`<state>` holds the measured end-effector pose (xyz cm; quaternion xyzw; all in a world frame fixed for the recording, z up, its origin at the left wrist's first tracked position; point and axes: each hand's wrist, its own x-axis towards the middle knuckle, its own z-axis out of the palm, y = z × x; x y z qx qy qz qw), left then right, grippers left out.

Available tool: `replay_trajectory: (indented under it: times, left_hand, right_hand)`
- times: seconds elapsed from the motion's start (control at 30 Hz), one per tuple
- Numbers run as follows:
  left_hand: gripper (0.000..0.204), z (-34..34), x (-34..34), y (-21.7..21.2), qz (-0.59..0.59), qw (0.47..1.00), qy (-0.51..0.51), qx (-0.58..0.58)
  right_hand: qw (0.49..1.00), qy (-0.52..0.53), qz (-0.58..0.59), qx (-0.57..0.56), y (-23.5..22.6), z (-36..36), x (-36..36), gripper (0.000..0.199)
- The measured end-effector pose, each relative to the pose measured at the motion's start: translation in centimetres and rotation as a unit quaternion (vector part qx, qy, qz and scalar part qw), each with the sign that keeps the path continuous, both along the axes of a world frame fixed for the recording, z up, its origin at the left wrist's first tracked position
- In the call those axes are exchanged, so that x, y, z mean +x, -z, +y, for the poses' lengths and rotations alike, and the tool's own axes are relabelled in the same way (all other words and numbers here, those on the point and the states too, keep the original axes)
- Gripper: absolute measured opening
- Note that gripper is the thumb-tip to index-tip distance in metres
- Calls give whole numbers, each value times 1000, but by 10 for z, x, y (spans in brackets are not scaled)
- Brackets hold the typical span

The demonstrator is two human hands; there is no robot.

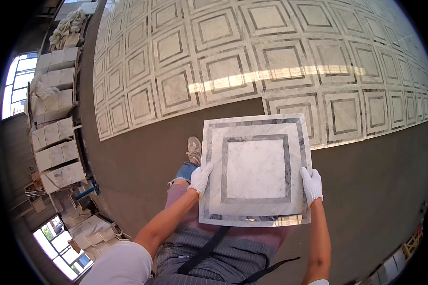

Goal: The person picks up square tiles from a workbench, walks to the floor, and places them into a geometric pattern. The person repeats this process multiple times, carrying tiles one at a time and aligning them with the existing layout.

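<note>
Between my hands, in front of my body, is a square marble tile in white with two grey inlaid square bands. My left hand, in a white glove, is closed on its left edge, thumb over the top face. At the right edge my right hand, also gloved in white, grips with the thumb on top; the fingers underneath are hidden. Beyond the tile, a field of matching laid tiles covers the floor. Its near edge is stepped, and the held tile overlaps it slightly in view.
Bare grey-brown floor borders the laid tiles. Along the left wall stand stacks of pale stone slabs and windows. Wooden crating and upright pale slabs sit at the lower right. My shoe is beside the tile.
</note>
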<state>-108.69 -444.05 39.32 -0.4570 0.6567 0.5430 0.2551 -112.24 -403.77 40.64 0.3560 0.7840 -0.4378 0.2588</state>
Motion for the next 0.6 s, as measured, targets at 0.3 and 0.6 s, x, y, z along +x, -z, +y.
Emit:
replay_trajectory:
  times: [0.3,0.6]
  left_hand:
    - [44,-83,9,188,-31,995,-53,-82]
    - [41,-127,6,342,3,992,-101,-80]
  right_hand:
    - [1000,-11,-12,-20,190,-99,-13,39]
    - [999,-37,-25,-11,338,-144,-33,42]
